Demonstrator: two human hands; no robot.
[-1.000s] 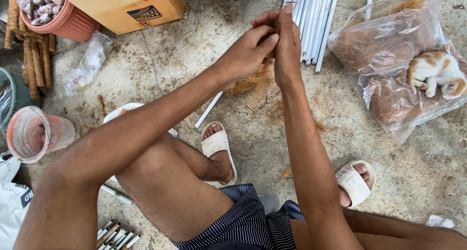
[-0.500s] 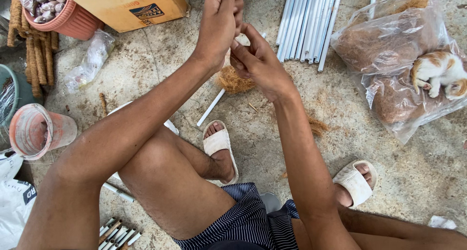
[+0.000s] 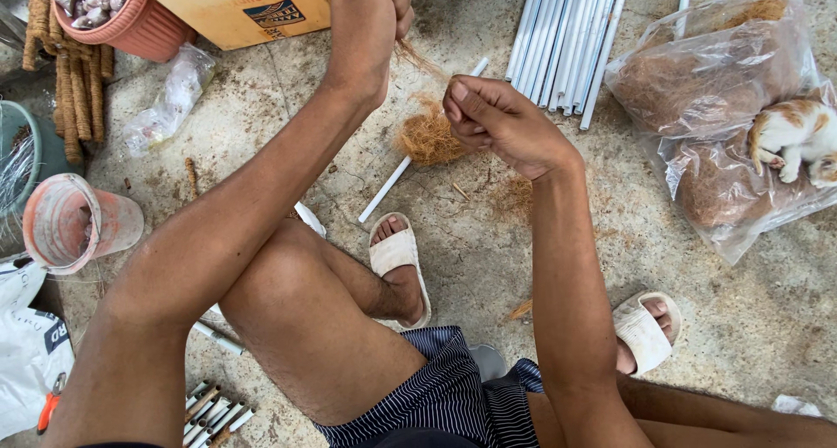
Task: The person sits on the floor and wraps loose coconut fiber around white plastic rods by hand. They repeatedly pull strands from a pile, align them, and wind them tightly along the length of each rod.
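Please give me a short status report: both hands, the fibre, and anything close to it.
Left hand raised, pinching brown fibre strands. Right hand closed, above fibre clump on white tube. Tube bundle and cardboard box beside.

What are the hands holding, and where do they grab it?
Both pinch brown coconut fibre strands: the left hand grips the upper end, the right hand the lower end, above the fibre clump.

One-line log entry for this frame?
left hand: pinching brown coconut fibre strand | right hand: fist closed by loose fibre clump | white plastic tube: on floor
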